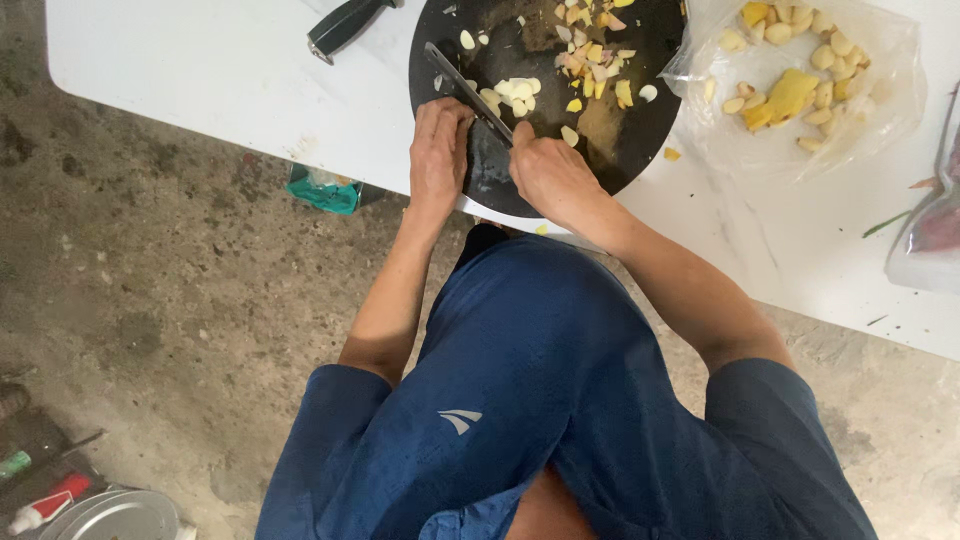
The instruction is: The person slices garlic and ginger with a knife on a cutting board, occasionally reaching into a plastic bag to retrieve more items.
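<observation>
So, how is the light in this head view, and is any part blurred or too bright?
Head view: soft, even daylight with no hard shadows. The white table is overexposed, nearly without texture. The clear plastic bag shows pale glare on its folds. The left hand and right hand on the cleaver look fairly sharp; the dark round board hides detail. Edges bend slightly, as with a wide lens.

A clear plastic bag [800,90] of pale and yellow pieces lies open on the white table [200,70], upper right. Another clear bag [930,230] sits at the right edge. A green packet [325,190] lies under the table edge.
</observation>
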